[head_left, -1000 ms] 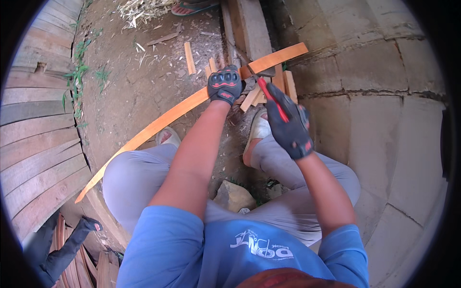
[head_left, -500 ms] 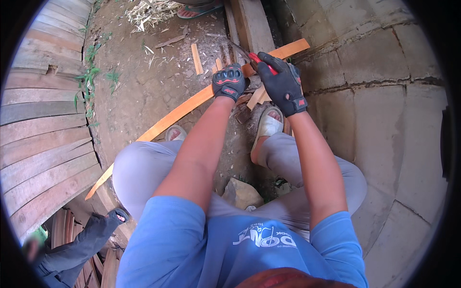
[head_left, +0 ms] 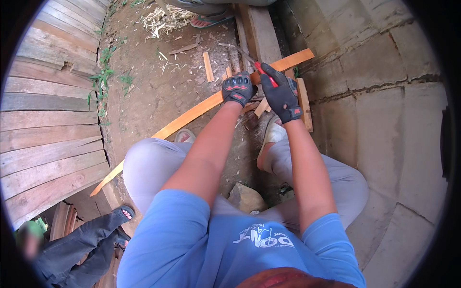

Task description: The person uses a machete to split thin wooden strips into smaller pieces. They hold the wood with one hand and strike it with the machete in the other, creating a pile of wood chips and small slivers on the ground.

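A long, narrow orange-brown wooden strip runs slantwise from beside my left knee up to the right, across the wooden beam. My left hand, in a black glove with red trim, is closed around the strip near the beam. Just right of it, my right hand, gloved alike, grips the red handle of a hand saw. Its thin blade points up and left, past the strip's far edge. Where the teeth meet the wood is too small to tell. Short wood offcuts lie below my hands.
A concrete block wall stands close on the right, a plank wall on the left. Wood shavings and another person's sandalled foot are ahead. A rock lies between my legs. Another person's dark-trousered leg is lower left.
The whole view has shifted, so the scene sits slightly lower and further right. My left hand still holds the strip; my right hand still holds the saw, its blade at a similar slant.
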